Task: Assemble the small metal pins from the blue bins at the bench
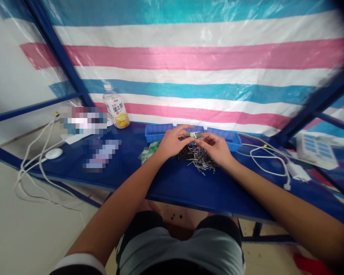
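Observation:
Both hands meet over the middle of the table, with a small clear plastic packet (193,135) between their fingertips. It has something whitish on or in it, too small to make out. My left hand (172,142) pinches its left side with thumb and fingers. On the right side, my right hand (216,148) also has thumb and fingers closed on it. Right below lies a loose pile of thin metal pins (202,159), like nails or rivets, some dark and some silvery. Small greenish plastic packets (149,152) lie left of the pile, partly behind my left wrist.
Behind the hands stand blue bins, a left one (158,132) and a right one (227,139). A drink bottle (116,109) stands at the back left, near a white mouse (54,153). White cables and an adapter (298,172) lie on the right. Blue frame posts flank the table (186,187).

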`<state>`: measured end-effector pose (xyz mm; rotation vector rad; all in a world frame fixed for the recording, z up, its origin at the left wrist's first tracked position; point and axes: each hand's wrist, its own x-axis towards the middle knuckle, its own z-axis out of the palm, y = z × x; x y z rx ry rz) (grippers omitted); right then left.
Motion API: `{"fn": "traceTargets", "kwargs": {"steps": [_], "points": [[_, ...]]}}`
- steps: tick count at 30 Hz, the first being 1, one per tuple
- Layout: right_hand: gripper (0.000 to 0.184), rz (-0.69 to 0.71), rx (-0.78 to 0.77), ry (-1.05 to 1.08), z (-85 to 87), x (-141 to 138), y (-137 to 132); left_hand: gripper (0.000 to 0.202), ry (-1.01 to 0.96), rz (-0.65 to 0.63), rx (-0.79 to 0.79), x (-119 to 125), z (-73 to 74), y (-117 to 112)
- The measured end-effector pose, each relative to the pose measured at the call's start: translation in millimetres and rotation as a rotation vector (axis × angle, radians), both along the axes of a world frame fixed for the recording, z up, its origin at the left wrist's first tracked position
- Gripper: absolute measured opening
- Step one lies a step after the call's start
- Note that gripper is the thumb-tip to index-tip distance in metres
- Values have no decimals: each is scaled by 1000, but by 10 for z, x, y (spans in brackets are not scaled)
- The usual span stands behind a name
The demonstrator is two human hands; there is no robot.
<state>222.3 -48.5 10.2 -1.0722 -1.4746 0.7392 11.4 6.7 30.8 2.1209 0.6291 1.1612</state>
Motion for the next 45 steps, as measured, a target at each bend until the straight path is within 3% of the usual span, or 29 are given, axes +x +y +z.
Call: {"fn": "traceTargets", "kwargs": {"steps": [7, 11, 15, 17, 22, 27, 35, 40, 45], "points": [[33, -58, -44, 97, -13, 6, 51, 29, -19, 140, 111, 42, -31, 44], [31, -52, -31, 92, 16, -9, 29, 18, 6, 78, 170, 42, -17, 25], [31, 77, -35, 105, 39, -42, -24, 30, 51, 8, 124, 25, 12, -2], [31, 120, -22, 118, 44, -54, -40, 24, 81, 23, 132, 18, 10, 11], [30, -33, 15, 73, 53, -52, -27, 17, 10, 105, 55, 23, -57, 65], [38, -16, 1, 81, 67, -38, -11, 19, -80, -40, -74, 49, -103, 75], [26, -68, 16, 38, 29, 34, 13, 19, -57, -69, -139, 43, -124, 112], [18, -70, 97, -35, 13, 58, 27, 10, -65, -27, -50, 9, -62, 83], [6, -137, 203, -93, 6, 94, 34, 17, -11, 11, -20, -39, -25, 120]]}}
